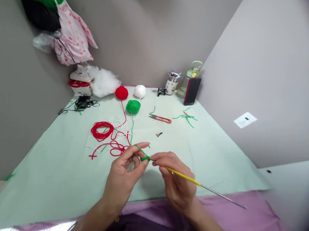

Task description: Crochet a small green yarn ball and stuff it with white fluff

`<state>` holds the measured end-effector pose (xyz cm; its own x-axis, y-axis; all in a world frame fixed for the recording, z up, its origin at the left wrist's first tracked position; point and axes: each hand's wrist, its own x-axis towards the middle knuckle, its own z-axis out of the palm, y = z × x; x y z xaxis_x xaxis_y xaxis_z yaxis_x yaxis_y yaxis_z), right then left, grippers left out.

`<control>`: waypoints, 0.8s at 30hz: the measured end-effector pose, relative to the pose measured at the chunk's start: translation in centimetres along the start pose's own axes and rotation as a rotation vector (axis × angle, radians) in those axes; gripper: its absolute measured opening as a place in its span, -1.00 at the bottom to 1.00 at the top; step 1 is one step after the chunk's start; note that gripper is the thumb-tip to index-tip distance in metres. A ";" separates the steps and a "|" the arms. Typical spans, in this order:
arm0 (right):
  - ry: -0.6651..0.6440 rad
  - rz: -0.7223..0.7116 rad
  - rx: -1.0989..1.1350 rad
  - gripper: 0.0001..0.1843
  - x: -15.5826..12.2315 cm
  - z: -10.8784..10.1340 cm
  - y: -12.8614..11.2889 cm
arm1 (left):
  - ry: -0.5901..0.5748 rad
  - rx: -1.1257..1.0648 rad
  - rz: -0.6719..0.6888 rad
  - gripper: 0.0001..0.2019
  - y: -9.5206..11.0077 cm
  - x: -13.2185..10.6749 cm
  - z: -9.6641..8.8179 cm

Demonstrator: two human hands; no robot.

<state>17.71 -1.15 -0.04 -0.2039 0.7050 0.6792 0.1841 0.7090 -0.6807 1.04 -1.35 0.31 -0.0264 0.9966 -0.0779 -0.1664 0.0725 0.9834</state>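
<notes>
My left hand (126, 173) pinches a small piece of green crochet (145, 159) between thumb and fingers. A strand of green yarn runs over its raised index finger. In my right hand (178, 181) is a crochet hook (184, 176) with a yellow grip and metal ends; its near end points down to the right. The hook's working tip meets the crochet piece, and my fingers partly hide it. From behind the left hand, a green strand leads back to a green yarn ball (133, 107) on the table.
Red yarn loops (102, 131) lie left of the hands. Farther back are orange thread snips (160, 119), a red yarn ball (121, 92), a white yarn ball (140, 91), white stuffing (106, 83), black yarn (83, 103), a phone (192, 92) and a bottle (184, 86). Green scraps (187, 116) lie right.
</notes>
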 end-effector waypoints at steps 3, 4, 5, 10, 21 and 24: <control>0.047 0.037 0.039 -0.75 -0.1 0.0 0.2 | -0.020 0.016 -0.001 -0.70 0.3 0.0 0.0; 0.059 0.051 0.059 -0.75 -0.1 0.0 0.2 | -0.022 0.020 -0.002 -0.70 0.4 -0.1 -0.1; 0.064 0.054 0.072 -0.75 -0.1 0.1 0.3 | -0.022 0.024 -0.001 -0.71 0.5 0.0 -0.1; 0.038 0.011 0.059 -0.75 0.0 0.1 0.5 | -0.008 0.089 0.035 -0.73 0.5 0.1 0.0; -0.007 -0.041 -0.050 -0.73 0.3 0.0 0.5 | 0.046 0.132 0.077 -0.75 0.6 0.0 0.1; -0.057 -0.134 -0.239 -0.70 -0.2 0.1 0.8 | 0.098 0.122 0.084 -0.73 0.5 0.0 0.3</control>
<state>17.77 -0.68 -0.75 -0.2941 0.6078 0.7376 0.3719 0.7837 -0.4975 1.28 -1.34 0.85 -0.1324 0.9912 -0.0048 -0.0392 -0.0004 0.9992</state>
